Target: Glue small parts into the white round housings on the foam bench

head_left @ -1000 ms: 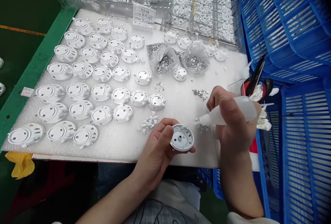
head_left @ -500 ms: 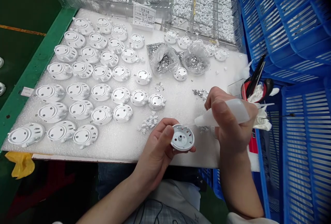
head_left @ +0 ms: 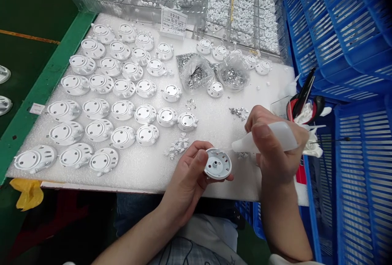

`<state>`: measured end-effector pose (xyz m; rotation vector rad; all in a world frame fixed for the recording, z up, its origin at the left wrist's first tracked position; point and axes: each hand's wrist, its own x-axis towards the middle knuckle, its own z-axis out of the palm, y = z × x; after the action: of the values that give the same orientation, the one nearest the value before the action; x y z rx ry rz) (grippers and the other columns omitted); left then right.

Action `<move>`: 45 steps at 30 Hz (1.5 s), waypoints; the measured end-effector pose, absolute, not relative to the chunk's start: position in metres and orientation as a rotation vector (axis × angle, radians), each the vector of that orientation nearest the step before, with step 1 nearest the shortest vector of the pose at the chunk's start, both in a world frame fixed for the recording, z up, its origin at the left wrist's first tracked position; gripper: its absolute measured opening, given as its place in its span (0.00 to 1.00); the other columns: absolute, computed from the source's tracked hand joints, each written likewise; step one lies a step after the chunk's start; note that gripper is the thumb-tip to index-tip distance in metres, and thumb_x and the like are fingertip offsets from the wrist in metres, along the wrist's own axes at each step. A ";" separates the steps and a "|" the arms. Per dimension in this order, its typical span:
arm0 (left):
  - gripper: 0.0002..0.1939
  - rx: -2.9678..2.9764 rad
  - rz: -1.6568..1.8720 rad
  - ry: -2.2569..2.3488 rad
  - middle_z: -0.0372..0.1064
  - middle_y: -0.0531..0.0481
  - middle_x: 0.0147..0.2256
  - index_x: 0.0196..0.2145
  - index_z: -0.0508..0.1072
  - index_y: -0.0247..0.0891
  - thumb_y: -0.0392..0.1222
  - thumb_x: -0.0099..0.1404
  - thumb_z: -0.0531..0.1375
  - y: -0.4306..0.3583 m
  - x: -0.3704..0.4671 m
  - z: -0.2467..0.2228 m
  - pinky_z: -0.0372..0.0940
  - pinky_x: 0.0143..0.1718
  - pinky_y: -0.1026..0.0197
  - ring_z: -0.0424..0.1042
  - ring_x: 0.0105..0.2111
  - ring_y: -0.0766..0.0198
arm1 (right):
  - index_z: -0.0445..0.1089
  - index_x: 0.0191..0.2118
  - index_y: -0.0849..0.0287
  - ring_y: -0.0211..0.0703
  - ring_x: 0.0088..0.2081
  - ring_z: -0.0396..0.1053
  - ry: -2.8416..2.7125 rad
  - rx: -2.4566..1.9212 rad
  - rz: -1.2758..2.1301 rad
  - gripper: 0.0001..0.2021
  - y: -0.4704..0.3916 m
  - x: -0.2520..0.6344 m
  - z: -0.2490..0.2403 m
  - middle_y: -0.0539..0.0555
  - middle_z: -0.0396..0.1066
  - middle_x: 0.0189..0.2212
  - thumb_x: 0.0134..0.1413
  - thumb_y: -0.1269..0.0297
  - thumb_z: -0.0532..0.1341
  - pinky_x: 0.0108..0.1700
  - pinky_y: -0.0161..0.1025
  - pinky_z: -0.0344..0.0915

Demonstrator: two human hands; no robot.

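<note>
Between thumb and fingers, my left hand [head_left: 191, 175] grips a round white plastic part [head_left: 219, 166], its hollow side turned up and a small post in its middle. My right hand [head_left: 274, 146] is wrapped round a translucent white squeeze bottle [head_left: 280, 135]. The bottle lies tilted, its nozzle pointing left at the rim of the round part; whether the fine tip touches it I cannot tell. Just left of my hands lies a heap of small white pieces [head_left: 178, 145]. Small metal bits [head_left: 237, 112] lie beyond the bottle.
Rows of similar white parts [head_left: 123, 110] cover the left of the white foam sheet [head_left: 147, 171]. Two plastic bags of metal bits [head_left: 197, 75] lie behind. Clear trays [head_left: 196, 10] of white pieces stand at the back. Scissors [head_left: 303, 97] and blue crates [head_left: 364, 167] are on the right.
The whole view has shifted slightly, with the table contents a little further right. Both hands keep their grip on the round part and the bottle, in nearly the same pose.
</note>
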<state>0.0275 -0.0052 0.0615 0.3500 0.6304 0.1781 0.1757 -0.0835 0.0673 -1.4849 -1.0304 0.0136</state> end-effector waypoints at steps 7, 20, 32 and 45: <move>0.24 0.346 0.168 0.625 0.79 0.54 0.26 0.35 0.78 0.37 0.56 0.54 0.79 -0.006 0.028 0.061 0.73 0.32 0.71 0.79 0.25 0.68 | 0.51 0.19 0.56 0.34 0.22 0.47 -1.023 -1.480 0.023 0.28 -0.083 0.175 0.068 0.44 0.45 0.18 0.68 0.57 0.64 0.28 0.42 0.46; 0.26 0.373 0.162 0.638 0.78 0.55 0.26 0.35 0.76 0.38 0.58 0.52 0.79 -0.006 0.028 0.066 0.73 0.31 0.69 0.78 0.24 0.67 | 0.51 0.19 0.56 0.35 0.22 0.47 -0.998 -1.509 0.026 0.29 -0.084 0.175 0.069 0.45 0.45 0.18 0.67 0.55 0.64 0.27 0.43 0.45; 0.27 0.352 0.167 0.659 0.78 0.55 0.26 0.34 0.76 0.38 0.57 0.50 0.81 -0.005 0.029 0.066 0.73 0.31 0.69 0.80 0.24 0.66 | 0.52 0.17 0.54 0.35 0.20 0.47 -0.726 -1.425 0.183 0.31 -0.083 0.179 0.071 0.44 0.44 0.17 0.62 0.45 0.66 0.24 0.40 0.44; 0.27 0.348 0.164 0.659 0.76 0.55 0.26 0.34 0.76 0.37 0.58 0.49 0.81 -0.004 0.028 0.065 0.73 0.30 0.67 0.79 0.24 0.65 | 0.77 0.47 0.51 0.43 0.42 0.74 -0.739 -1.736 0.283 0.12 -0.087 0.184 0.065 0.53 0.78 0.45 0.62 0.52 0.68 0.37 0.38 0.70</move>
<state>0.0280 -0.0044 0.0652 0.3478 0.6587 0.1641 0.1841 -0.0871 0.0649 -1.7362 -0.7388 0.2828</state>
